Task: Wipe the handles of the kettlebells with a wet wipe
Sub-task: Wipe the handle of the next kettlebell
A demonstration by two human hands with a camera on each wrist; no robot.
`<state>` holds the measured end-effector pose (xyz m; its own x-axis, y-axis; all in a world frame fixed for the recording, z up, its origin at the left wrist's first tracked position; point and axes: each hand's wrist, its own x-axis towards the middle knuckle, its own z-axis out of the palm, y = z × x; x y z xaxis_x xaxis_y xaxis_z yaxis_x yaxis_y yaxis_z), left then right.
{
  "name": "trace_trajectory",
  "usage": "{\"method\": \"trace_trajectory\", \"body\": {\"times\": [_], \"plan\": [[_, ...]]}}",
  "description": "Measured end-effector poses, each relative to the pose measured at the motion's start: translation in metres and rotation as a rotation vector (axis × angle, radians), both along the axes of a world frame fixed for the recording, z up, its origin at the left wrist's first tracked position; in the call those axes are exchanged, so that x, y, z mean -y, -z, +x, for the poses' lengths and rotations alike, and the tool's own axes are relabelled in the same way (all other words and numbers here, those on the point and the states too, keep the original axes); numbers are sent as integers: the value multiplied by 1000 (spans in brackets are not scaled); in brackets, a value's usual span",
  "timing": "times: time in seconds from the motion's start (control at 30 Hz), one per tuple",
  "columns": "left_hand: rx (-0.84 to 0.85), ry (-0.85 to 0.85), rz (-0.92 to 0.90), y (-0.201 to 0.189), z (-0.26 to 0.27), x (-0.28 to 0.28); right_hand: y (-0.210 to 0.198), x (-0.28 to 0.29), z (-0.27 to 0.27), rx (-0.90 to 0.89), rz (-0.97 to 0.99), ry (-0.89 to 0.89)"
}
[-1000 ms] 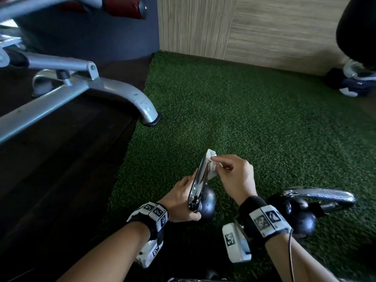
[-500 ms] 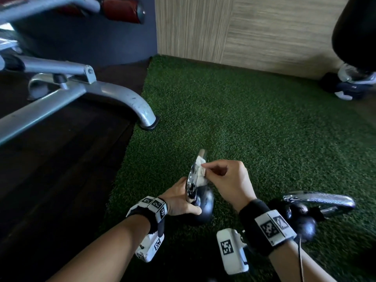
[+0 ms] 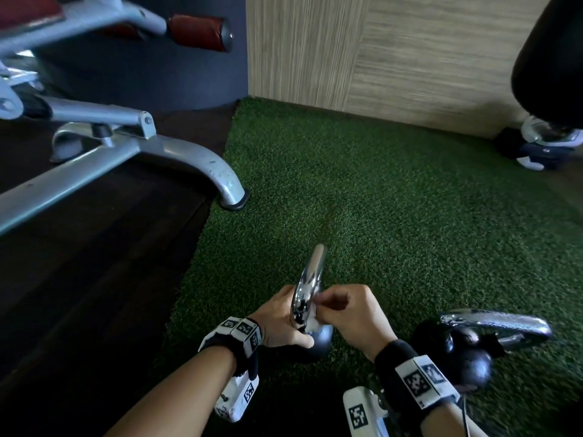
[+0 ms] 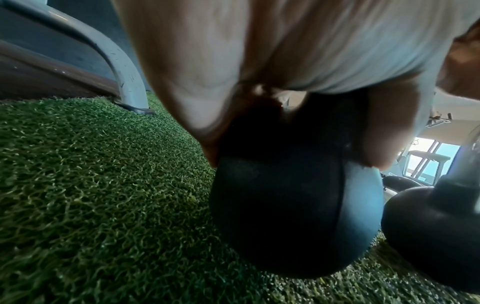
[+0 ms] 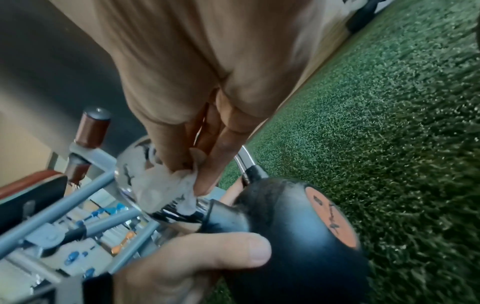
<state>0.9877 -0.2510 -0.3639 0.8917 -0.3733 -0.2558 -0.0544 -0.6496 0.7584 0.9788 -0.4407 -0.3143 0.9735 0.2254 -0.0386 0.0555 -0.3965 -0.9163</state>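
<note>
A small black kettlebell [image 3: 317, 342] with a chrome handle [image 3: 310, 279] stands on the green turf [image 3: 394, 216]. My left hand [image 3: 280, 320] grips its body from the left, thumb on the black ball [image 5: 298, 236]. My right hand [image 3: 344, 310] pinches a white wet wipe [image 5: 166, 185] against the lower part of the chrome handle [image 5: 130, 164], near where it meets the ball. In the left wrist view the ball [image 4: 293, 216] fills the centre under my palm. A second kettlebell [image 3: 467, 357] with a chrome handle [image 3: 495, 321] lies to the right.
A grey metal bench frame [image 3: 195, 159] with a rubber foot [image 3: 233, 200] stands at the turf's left edge, on dark flooring. A wood-panelled wall [image 3: 378, 58] closes the far side. A person's shoe [image 3: 542, 149] and dark trouser leg are at the far right.
My right hand has slid the wipe down the handle from its top toward the ball. The left hand keeps its hold on the kettlebell.
</note>
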Motion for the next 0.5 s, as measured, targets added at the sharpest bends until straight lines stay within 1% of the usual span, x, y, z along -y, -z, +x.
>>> {"method": "trace_trajectory", "body": {"times": [0.07,0.13,0.2,0.3,0.37,0.43,0.5], "plan": [[13,33,42,-1,1,2,2,0,-1,17,-93,-25],[34,1,-4,2,2,1,3,-1,-3,37,-163,-44],[63,-15,-8,6,2,0,1,-1,0,54,-178,-46],[69,5,50,1,2,3,-2,1,12,65,-154,31],[70,39,95,0,2,5,-1,-1,17,-36,-127,19],[45,38,117,-1,3,4,4,-6,15,-146,-129,-53],[33,21,115,-3,6,5,6,-7,13,-162,-124,-83]]}}
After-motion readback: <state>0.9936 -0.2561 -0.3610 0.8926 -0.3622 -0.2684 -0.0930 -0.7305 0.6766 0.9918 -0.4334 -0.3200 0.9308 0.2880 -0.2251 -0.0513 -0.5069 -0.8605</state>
